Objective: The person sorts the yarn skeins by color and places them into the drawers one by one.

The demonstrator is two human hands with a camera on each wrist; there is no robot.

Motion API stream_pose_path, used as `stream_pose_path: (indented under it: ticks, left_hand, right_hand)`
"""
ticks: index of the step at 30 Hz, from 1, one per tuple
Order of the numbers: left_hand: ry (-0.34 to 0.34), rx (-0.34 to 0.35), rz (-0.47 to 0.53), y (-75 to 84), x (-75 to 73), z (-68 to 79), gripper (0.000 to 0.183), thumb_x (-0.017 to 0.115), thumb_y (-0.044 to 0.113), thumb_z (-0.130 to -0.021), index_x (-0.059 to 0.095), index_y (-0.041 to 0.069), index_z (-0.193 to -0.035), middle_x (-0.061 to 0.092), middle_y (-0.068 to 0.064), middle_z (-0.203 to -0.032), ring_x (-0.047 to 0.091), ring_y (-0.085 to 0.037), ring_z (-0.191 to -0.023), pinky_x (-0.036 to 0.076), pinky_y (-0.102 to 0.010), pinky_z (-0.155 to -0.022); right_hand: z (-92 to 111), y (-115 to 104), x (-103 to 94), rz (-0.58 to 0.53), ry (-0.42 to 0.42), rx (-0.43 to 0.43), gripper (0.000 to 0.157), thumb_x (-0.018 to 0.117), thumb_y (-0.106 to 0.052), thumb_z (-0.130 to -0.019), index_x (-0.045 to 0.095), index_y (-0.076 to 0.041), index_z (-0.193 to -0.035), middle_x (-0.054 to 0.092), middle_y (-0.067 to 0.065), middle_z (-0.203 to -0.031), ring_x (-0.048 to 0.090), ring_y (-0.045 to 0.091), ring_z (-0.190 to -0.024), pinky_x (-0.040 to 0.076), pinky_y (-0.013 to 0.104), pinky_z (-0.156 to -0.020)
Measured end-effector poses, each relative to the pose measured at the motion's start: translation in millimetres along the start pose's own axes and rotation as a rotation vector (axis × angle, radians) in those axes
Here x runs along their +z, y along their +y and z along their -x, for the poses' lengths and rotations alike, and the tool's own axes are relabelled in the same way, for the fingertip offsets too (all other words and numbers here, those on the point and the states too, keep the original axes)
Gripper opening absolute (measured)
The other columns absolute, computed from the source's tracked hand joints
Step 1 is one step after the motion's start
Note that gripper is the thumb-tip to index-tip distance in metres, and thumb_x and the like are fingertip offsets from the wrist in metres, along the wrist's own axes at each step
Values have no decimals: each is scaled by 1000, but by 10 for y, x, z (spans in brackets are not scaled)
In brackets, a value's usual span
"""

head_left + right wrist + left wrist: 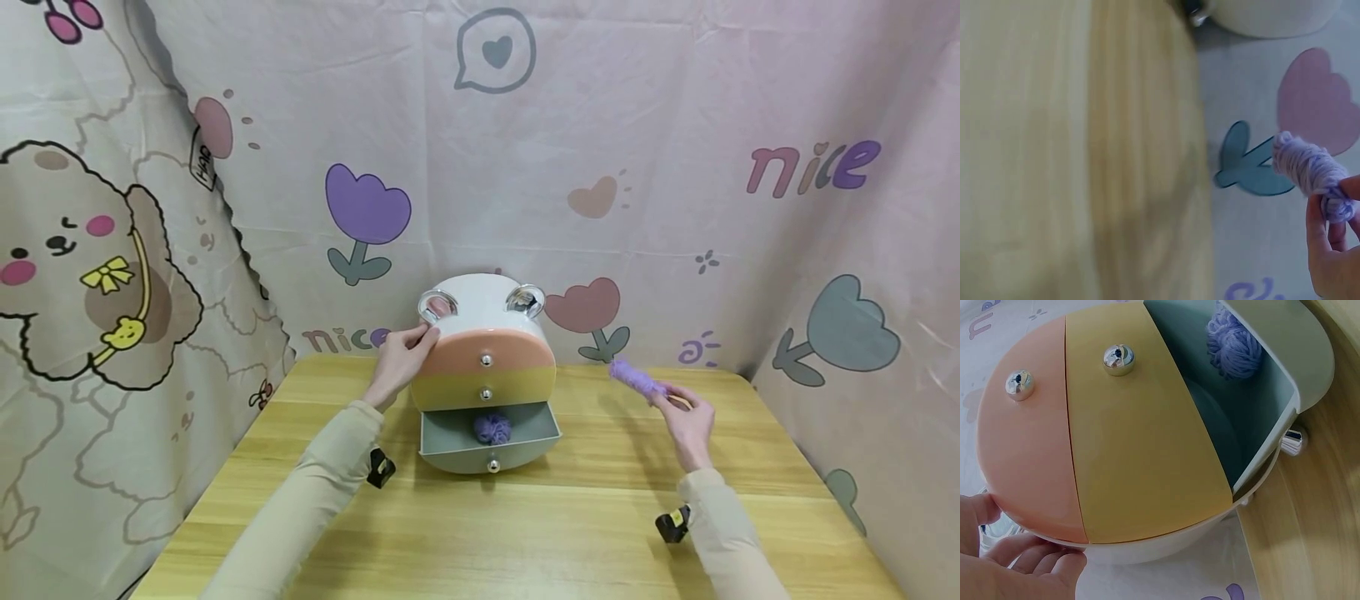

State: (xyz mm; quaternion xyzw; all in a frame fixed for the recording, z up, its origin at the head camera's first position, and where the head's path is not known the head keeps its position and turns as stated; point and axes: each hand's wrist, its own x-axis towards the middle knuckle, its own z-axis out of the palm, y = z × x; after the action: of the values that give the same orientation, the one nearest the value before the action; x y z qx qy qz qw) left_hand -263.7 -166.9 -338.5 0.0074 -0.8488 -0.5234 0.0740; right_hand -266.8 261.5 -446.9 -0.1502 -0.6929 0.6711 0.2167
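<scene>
A rounded white chest of drawers (pixel 480 304) stands on the table, with silver ring ears and round silver knobs. Its orange drawer (pixel 1032 450) and yellow drawer (pixel 1129 450) are pushed in. The grey-green bottom drawer (pixel 457 461) is pulled out, and a bundle of purple yarn (pixel 492 428) lies in it. My left hand (pixel 401 362) holds the chest's upper left edge by the ear, thumb and curled fingertips against the rim. To the right of the chest, my right hand (pixel 688 417) pinches one end of a lilac yarn skein (pixel 633 377), raised over the table.
The wooden table (pixel 525 533) ends at a patterned cloth backdrop (pixel 495 167) close behind the chest, and more cloth hangs at both sides. Small black devices (pixel 381 468) show at both wrists.
</scene>
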Motion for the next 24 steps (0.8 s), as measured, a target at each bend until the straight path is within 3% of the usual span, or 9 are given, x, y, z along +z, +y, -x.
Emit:
stream_pose_path:
  ticks: [4, 9, 15, 24]
  left_hand:
    - [3, -3, 2, 7, 3, 4, 56, 58, 39, -101, 50, 8, -147, 50, -14, -152, 48, -30, -142, 43, -44, -116]
    - [2, 0, -2, 8, 5, 3, 57, 58, 39, -101, 50, 8, -147, 49, -14, -153, 48, -30, -142, 43, -45, -117]
    - [5, 7, 0, 3, 6, -4, 56, 58, 39, -101, 50, 8, -147, 50, -14, -152, 48, -30, -142, 43, -44, -117]
    - [6, 10, -4, 13, 2, 8, 56, 58, 39, -101, 51, 7, -146, 51, -15, -151, 49, -30, -141, 43, -45, -116]
  right_hand:
    - [69, -181, 2, -102, -79, -43, 28, 78, -2, -84, 74, 4, -111, 71, -16, -85, 70, -5, -76, 55, 10, -70]
    - [143, -360, -42, -208, -254, -111, 25, 76, 4, -85, 74, 4, -110, 76, -11, -90, 74, 1, -81, 59, 15, -76]
    - [228, -483, -62, -193, -466, -244, 21, 72, 6, -87, 73, 5, -108, 78, -9, -96, 75, 2, -88, 60, 17, -81]
    - [393, -536, 77, -215, -711, -368, 21, 66, 15, -86, 70, 11, -107, 77, -5, -98, 74, 4, -88, 61, 21, -79]
